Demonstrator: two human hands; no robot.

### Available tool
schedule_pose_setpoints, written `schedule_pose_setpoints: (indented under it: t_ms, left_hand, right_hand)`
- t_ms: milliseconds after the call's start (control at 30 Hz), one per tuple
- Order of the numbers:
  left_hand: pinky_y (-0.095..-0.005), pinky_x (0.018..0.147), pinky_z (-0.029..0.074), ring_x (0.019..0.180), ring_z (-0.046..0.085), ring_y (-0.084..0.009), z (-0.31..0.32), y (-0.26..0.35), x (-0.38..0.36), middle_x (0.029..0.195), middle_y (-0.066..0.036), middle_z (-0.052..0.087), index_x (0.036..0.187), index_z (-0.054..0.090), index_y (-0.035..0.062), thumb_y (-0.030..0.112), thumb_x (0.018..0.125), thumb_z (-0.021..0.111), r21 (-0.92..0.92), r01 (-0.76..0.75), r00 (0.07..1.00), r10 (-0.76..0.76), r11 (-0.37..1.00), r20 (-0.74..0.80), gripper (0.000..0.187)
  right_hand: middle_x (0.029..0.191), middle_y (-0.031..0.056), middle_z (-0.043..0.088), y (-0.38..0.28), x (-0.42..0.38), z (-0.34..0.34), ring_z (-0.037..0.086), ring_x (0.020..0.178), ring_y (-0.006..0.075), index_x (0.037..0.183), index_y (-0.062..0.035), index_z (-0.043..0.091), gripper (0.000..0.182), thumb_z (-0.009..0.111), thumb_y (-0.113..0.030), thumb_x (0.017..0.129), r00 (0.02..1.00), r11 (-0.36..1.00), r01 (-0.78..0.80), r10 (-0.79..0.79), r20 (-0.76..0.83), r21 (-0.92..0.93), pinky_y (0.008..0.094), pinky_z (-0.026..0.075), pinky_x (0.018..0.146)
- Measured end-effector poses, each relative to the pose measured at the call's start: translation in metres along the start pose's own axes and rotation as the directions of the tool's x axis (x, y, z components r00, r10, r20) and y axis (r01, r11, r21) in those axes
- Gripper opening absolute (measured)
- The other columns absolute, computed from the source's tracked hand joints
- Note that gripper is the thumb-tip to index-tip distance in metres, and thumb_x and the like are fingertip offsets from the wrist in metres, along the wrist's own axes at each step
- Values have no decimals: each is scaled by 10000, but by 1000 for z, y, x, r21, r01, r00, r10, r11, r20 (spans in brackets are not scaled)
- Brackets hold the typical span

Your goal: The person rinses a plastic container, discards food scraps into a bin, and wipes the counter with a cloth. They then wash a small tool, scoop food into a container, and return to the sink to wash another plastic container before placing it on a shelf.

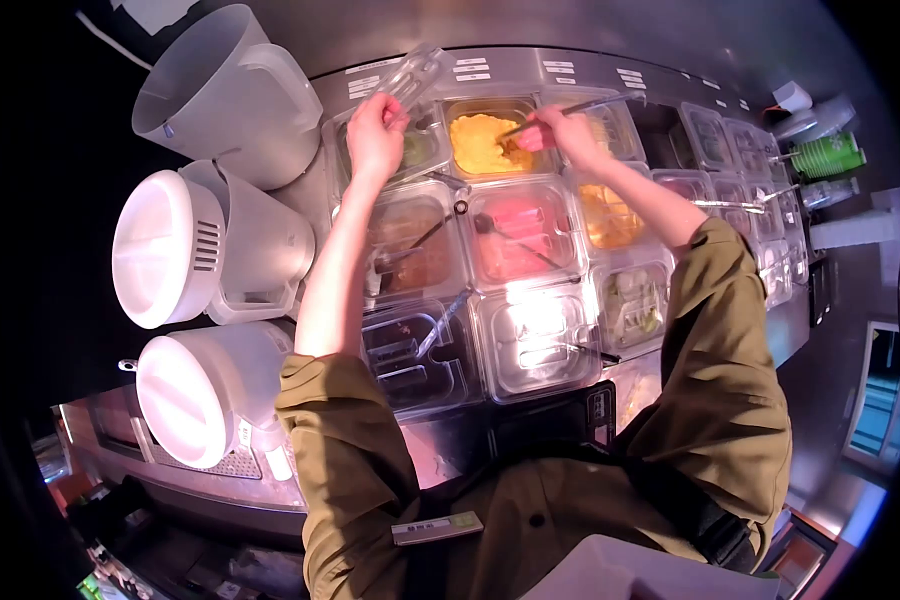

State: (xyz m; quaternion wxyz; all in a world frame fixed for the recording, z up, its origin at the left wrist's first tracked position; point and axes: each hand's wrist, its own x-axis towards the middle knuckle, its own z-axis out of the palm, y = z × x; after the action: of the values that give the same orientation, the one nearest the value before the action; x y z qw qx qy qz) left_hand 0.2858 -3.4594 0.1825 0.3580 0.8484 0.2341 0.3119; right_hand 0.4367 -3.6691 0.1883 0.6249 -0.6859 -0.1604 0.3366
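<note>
At the back of the container rows, my right hand [550,132] is closed round the handle of a utensil [602,102] above an uncovered container of yellow food [480,143]. The utensil's lower end is by the yellow food, partly hidden by my fingers. To the left, my left hand [378,125] has its fingers curled together at the near end of a clear plastic lid [415,75], which is tilted up over the back edge. Below that hand lies a covered container with green contents [417,150].
Lidded containers with pink food [515,240], orange food [610,215] and other contents fill the counter nearer my body, some with utensils across them. Large white pitchers [230,100] line the left. Green cups [830,155] are stacked at the far right.
</note>
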Motion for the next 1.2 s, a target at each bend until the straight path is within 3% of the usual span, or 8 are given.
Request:
schedule_pose_setpoints:
  t_ms: [67, 200, 333, 433, 667, 867, 1000, 1200]
  left_hand:
    - [-308, 593, 409, 632, 501, -208, 1, -4, 0, 692, -83, 519, 777, 509, 41, 53, 632, 642, 6, -24, 1000, 24, 1000, -6, 197]
    - [-287, 576, 401, 602, 482, -185, 1, -6, 2, 674, -76, 510, 770, 501, 37, 53, 631, 647, 18, -42, 999, 43, 999, -18, 203]
    - [-346, 616, 409, 684, 514, -257, 0, -4, -1, 713, -94, 521, 762, 503, 43, 46, 630, 631, 4, -21, 1000, 21, 1000, -4, 184]
    - [-345, 618, 408, 683, 514, -253, -3, -2, -3, 713, -92, 521, 756, 503, 44, 48, 627, 634, 20, 3, 1000, -3, 1000, 6, 184]
    - [-302, 590, 408, 613, 489, -194, -2, -6, -1, 668, -73, 514, 768, 514, 41, 56, 634, 641, 12, -4, 1000, 4, 1000, -9, 186]
    - [-343, 609, 409, 651, 511, -248, -6, -2, 0, 700, -91, 523, 749, 507, 45, 46, 629, 634, -37, 70, 997, -69, 997, 26, 175]
    - [-278, 566, 393, 587, 459, -164, -7, -9, 0, 634, -50, 486, 747, 497, 32, 52, 639, 634, -19, 0, 1000, 0, 1000, -7, 176]
    - [-339, 615, 413, 657, 521, -250, -11, -8, 0, 698, -93, 530, 750, 516, 46, 58, 622, 641, -19, 61, 998, -61, 998, -2, 180]
  right_hand:
    - [714, 188, 581, -15, -7, 2, 593, 592, 246, 829, 68, 496, 177, 383, -68, 814, 982, 981, 134, -113, 152, -138, 295, 489, 541]
    - [612, 218, 511, -22, -3, -12, 514, 563, 352, 746, 37, 498, 91, 453, -33, 707, 482, 72, 876, -182, 857, -477, 403, 407, 523]
    - [579, 169, 530, 8, 8, -21, 549, 547, 308, 722, 20, 491, 111, 446, -80, 711, 574, 117, 818, -89, 814, -563, 387, 436, 510]
    - [598, 133, 564, 22, 3, -9, 593, 563, 222, 733, 28, 485, 164, 398, -107, 760, 929, 642, 363, -190, 319, -675, 353, 471, 511]
    - [691, 186, 583, -1, 1, -3, 604, 596, 231, 862, 69, 477, 228, 377, -131, 819, 1000, 999, -6, 7, 16, -48, 279, 504, 539]
    - [621, 165, 545, -20, 7, -10, 529, 546, 319, 721, 17, 520, 132, 460, -88, 773, 472, 197, 881, -295, 831, -430, 377, 414, 491]
    - [577, 159, 534, 11, 13, -19, 532, 526, 311, 674, 6, 494, 142, 450, -104, 752, 544, 75, 839, -82, 835, -539, 397, 425, 504]
    - [658, 176, 588, 20, 23, -13, 610, 610, 236, 767, 51, 494, 197, 374, -104, 780, 993, 941, -23, 60, 101, -336, 310, 501, 555]
